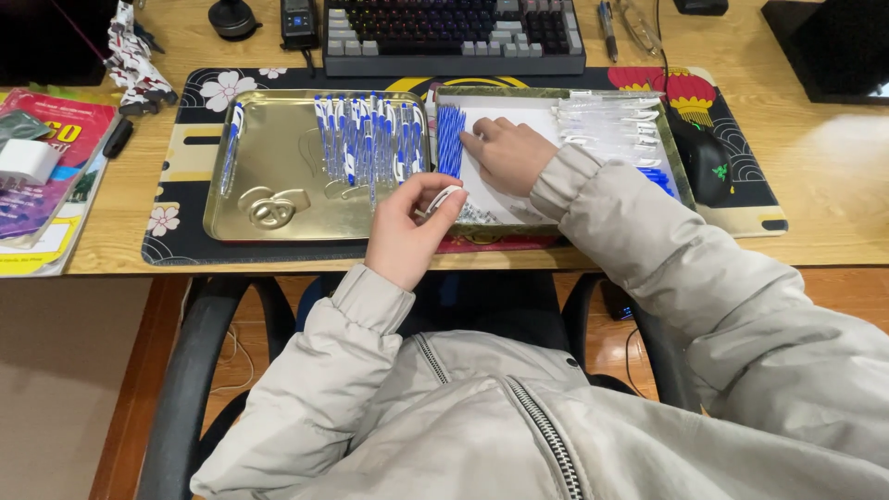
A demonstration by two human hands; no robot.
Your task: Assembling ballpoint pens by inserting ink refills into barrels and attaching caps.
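Left hand (407, 227): holds a small white pen part (443, 198) above the near edge of the gold tray (278, 199).
Right hand (507, 156): rests flat beside the blue refills (450, 139).
Far: keyboard (454, 35).

jacket: lt grey, puffy | cuffs: elastic | zip: metal, front
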